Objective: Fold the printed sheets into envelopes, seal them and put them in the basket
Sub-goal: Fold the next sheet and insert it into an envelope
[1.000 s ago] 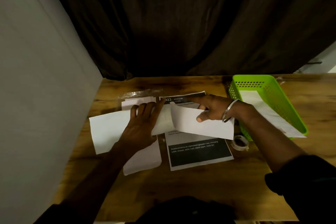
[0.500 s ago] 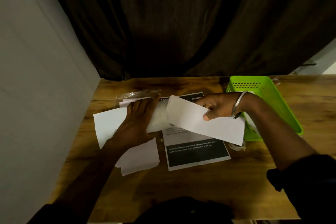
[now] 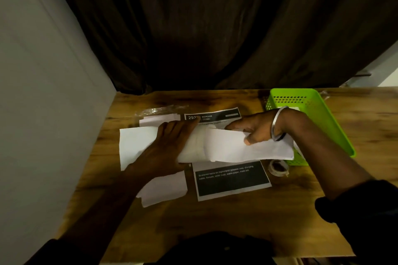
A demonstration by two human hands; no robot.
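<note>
A half-folded white sheet [image 3: 232, 148] lies at the centre of the desk [image 3: 215, 221]. The left hand [image 3: 165, 146] presses flat on its 9 o'clock half. The right hand [image 3: 256, 130] pinches the folded-over flap at 3 o'clock. A green basket [image 3: 312, 101] stands at 2 o'clock.

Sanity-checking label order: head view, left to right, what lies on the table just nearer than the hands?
blank white paper → printed sheet → tape roll → green basket
</note>
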